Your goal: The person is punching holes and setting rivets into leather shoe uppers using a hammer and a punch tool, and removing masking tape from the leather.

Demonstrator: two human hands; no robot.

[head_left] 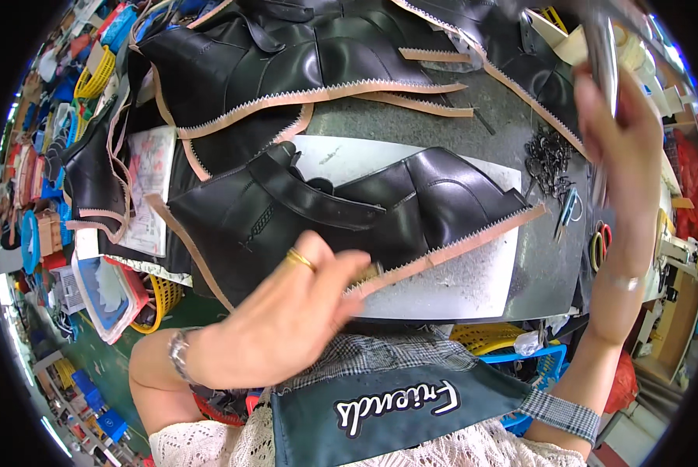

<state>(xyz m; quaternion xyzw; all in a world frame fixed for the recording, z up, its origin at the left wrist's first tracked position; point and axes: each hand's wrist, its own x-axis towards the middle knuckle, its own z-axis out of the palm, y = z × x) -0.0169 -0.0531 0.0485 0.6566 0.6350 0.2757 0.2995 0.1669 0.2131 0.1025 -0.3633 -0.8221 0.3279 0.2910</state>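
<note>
A black leather shoe upper [473, 202] with a strap and a tan zigzag-cut edge lies on a white board [473, 292] before me. My left hand [294, 303] bends over its near edge, fingers closed in a pinch. A small brass-coloured bit shows at the fingertips, too little to name. My right hand [625, 132] is raised at the right, wrapped round a shiny metal hammer [602, 62]. The hammer's head, at the upper rim, is blurred and partly cut off.
More black shoe uppers [286, 66] lie across the far side of the dark table. To the right are a pile of small black buckles [551, 159], blue-handled snips [568, 212] and red-handled scissors [600, 245]. A blue basket [547, 366] sits below the near edge.
</note>
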